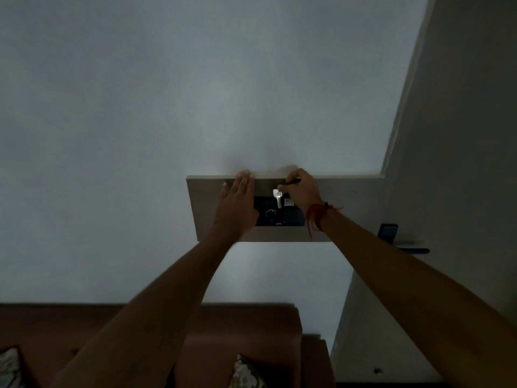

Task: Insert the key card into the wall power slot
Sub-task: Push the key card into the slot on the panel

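Note:
A dark switch plate (270, 217) with a round dial is set in a pale wall panel (341, 208). My right hand (300, 189) is pinched on a dark key card (293, 181) held at the plate's top edge, with a bright white tag (277, 196) hanging below the fingers. The power slot itself is hidden behind my fingers. My left hand (237, 203) lies flat on the panel with fingers together, covering the plate's left end. A red thread is tied round my right wrist.
A door (453, 135) with a dark lock and handle (402, 242) stands to the right. Below the panel is a brown sofa (243, 331) with patterned cushions (246, 373). The room is dim.

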Demonstrator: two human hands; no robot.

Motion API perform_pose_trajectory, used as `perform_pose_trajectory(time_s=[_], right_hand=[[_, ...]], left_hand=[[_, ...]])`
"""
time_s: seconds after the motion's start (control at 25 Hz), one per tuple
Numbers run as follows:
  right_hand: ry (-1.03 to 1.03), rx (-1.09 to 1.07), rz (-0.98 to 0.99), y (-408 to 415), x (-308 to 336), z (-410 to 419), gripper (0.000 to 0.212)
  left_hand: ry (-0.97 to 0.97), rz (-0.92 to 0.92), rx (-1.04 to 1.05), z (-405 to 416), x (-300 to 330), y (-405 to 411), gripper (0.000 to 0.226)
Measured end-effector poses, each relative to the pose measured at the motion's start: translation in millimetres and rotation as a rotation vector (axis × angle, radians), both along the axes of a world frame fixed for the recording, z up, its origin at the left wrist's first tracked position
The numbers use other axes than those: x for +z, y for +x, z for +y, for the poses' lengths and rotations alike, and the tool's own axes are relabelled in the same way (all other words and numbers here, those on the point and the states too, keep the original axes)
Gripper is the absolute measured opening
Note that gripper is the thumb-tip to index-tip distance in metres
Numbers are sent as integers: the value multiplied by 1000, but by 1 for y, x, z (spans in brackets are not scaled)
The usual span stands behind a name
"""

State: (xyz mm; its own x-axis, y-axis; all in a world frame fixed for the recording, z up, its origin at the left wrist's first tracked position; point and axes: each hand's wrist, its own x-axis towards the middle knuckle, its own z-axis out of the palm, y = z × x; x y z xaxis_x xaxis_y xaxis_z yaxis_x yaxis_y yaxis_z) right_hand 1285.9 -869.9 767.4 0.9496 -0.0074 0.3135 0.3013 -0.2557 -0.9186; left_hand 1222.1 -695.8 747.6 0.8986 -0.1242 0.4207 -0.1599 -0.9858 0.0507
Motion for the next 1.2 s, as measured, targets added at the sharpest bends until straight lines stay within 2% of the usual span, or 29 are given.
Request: perform_pose_trajectory(time_s=[0.28,0.52,0.76,1.04,1.2], right_hand=[[-357,-32,-271,3,-11,-26,4],[-707,-42,-535,2,-17,-31,19],[-788,-37,-559,2,-11,-22,9],[-763,-64,-580,2,-15,-27,3],[-801,-55,-610,-2,-16,-21,7]], left_hand=[[-12,-2,-8,0,0,0,88],[-40,-32,19,-6,-6,1,84],[-47,-70,32,-9,-9,2,80],[-58,-79,21,-8,-13,4,80],[-95,-95,27,-11,-18,4,81]])
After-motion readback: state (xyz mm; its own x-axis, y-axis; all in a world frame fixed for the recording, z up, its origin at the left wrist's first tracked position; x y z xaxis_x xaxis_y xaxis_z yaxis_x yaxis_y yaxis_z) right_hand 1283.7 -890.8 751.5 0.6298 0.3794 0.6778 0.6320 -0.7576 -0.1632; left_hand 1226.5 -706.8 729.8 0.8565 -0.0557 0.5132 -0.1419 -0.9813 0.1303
